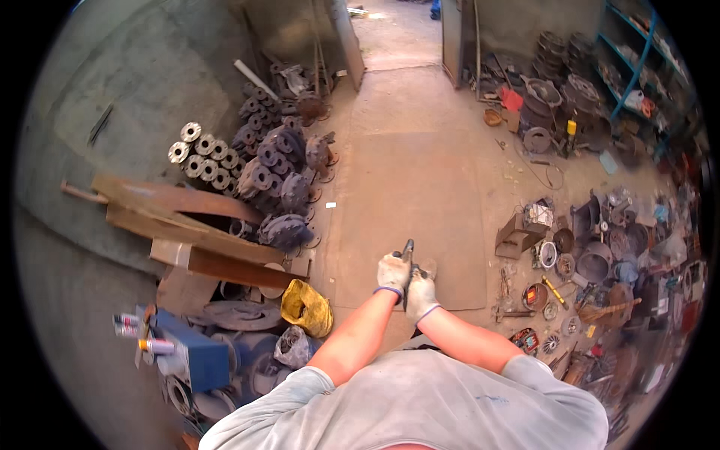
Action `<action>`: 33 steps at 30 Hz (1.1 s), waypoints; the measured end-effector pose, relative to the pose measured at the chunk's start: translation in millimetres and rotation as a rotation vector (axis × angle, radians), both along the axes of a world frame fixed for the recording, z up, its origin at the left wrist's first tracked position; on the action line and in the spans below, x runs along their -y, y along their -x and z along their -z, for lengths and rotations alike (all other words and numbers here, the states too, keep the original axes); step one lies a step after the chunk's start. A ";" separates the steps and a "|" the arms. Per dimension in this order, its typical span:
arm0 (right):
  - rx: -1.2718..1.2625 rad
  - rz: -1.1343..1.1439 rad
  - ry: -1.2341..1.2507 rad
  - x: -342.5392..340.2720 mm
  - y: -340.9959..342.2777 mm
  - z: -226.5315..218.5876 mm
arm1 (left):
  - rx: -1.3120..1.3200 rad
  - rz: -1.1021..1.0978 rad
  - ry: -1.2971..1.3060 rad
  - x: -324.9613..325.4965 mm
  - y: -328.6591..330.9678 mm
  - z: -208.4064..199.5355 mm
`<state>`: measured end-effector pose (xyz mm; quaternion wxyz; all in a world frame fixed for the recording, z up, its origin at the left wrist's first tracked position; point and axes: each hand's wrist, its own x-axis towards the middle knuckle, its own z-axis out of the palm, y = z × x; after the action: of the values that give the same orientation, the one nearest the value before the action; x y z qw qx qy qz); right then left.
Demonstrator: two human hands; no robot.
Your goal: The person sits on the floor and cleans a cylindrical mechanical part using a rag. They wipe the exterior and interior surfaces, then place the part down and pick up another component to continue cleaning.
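Both my hands wear whitish work gloves with dark cuffs and are close together in front of my body. My left hand (391,272) is closed around a dark, narrow metal object (409,247), whose end sticks up past the fingers. Just to the right and slightly nearer, my right hand (422,289) is also closed against the same object. Its lower part shows as a dark strip between the gloves; its exact kind cannot be made out. Below the hands lies a large flat brown plate (405,187) on the floor.
Flanged metal parts (270,161) are piled along the left wall. Nearer stand rusty beams (217,262), a yellow sack (306,307) and a blue metal box (202,349). Loose parts and tools, including a hammer (517,314), cover the right side. A doorway (397,37) opens ahead.
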<state>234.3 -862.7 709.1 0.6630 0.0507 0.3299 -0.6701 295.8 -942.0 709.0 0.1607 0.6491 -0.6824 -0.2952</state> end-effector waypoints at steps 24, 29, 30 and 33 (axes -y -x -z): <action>-0.907 -0.156 0.027 589.8 313.5 -89.3 | -0.672 0.453 0.195 595.7 259.6 -135.6; -0.303 0.224 0.047 707.9 368.8 -68.4 | -0.547 0.464 -0.249 727.8 359.5 -145.6; -0.209 0.253 0.050 725.5 384.5 -68.1 | -0.515 0.493 -0.294 747.6 378.8 -151.0; -0.081 0.266 0.083 771.7 417.7 -66.3 | -0.333 0.644 -0.093 803.2 429.9 -119.6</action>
<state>-183.3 -1634.5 775.5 0.5560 0.0392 0.3187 -0.7667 -134.2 -1745.2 828.6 0.1388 0.3505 -0.8021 -0.4631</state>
